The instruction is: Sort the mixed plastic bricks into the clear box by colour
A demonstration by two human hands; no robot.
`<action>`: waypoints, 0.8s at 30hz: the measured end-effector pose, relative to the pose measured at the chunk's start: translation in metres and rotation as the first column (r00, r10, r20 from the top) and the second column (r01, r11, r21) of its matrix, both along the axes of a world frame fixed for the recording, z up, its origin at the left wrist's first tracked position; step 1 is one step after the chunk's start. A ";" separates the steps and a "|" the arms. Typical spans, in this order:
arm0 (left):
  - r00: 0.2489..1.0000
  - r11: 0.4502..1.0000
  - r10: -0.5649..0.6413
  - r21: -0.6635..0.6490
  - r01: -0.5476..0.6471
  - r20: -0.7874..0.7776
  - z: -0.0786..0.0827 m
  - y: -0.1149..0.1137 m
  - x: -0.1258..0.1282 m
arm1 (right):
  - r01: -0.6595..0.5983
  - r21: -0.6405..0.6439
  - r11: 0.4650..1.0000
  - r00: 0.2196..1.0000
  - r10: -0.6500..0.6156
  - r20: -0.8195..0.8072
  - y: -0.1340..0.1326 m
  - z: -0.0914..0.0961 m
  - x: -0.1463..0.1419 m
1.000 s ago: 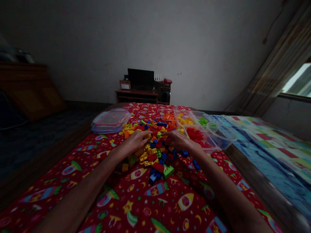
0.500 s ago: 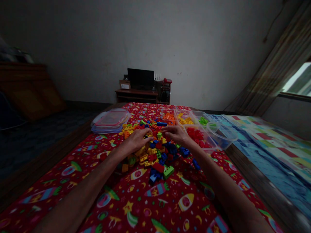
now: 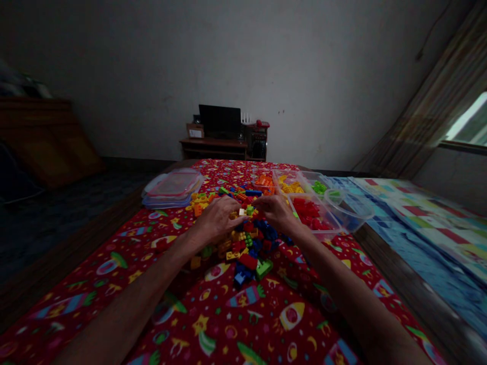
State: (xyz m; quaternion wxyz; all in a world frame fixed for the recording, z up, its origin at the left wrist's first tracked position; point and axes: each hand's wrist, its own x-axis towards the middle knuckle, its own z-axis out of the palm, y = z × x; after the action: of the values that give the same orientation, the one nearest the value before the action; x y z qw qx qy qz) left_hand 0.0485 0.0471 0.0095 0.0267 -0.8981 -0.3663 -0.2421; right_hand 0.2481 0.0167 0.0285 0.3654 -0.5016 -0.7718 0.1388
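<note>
A pile of small plastic building bricks [image 3: 243, 238] in red, yellow, blue, green and orange lies on a red patterned cloth [image 3: 236, 314]. My left hand [image 3: 218, 218] rests on the left side of the pile, fingers curled and reaching toward the middle. My right hand [image 3: 276, 210] sits on the right side, fingers bent down among the bricks. The fingertips of both hands nearly meet over a green brick [image 3: 250, 209]. What either hand grips is hidden.
Clear plastic tubs [image 3: 315, 213] at the right hold sorted red, green, yellow and orange bricks. A stack of clear lids [image 3: 173, 187] lies at the left. Beyond stands a low wooden table with a dark screen [image 3: 219, 121]. A colourful mat [image 3: 418, 218] lies right.
Both hands have moved up and inward over the pile, their fingertips drawing closer together. The camera view shifted slightly.
</note>
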 end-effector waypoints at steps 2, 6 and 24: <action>0.999 0.998 0.054 -0.035 -0.054 -0.002 -0.003 0.009 -0.011 | 0.011 -0.003 1.000 0.997 -0.011 0.071 0.000 0.000 0.002; 0.989 0.976 0.127 -0.167 -0.138 -0.072 -0.008 0.025 -0.031 | -0.052 -0.002 0.999 0.984 0.051 0.169 0.000 -0.003 0.003; 0.976 0.923 0.139 -0.379 -0.066 0.169 0.011 0.006 -0.013 | -0.160 0.188 0.969 0.975 0.125 0.183 -0.011 -0.004 -0.003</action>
State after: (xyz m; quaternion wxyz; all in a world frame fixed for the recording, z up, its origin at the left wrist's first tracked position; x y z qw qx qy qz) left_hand 0.0359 0.0531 0.0202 -0.1664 -0.8387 -0.4530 -0.2525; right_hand 0.2449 0.0052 0.0249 0.3364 -0.4151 -0.8442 0.0428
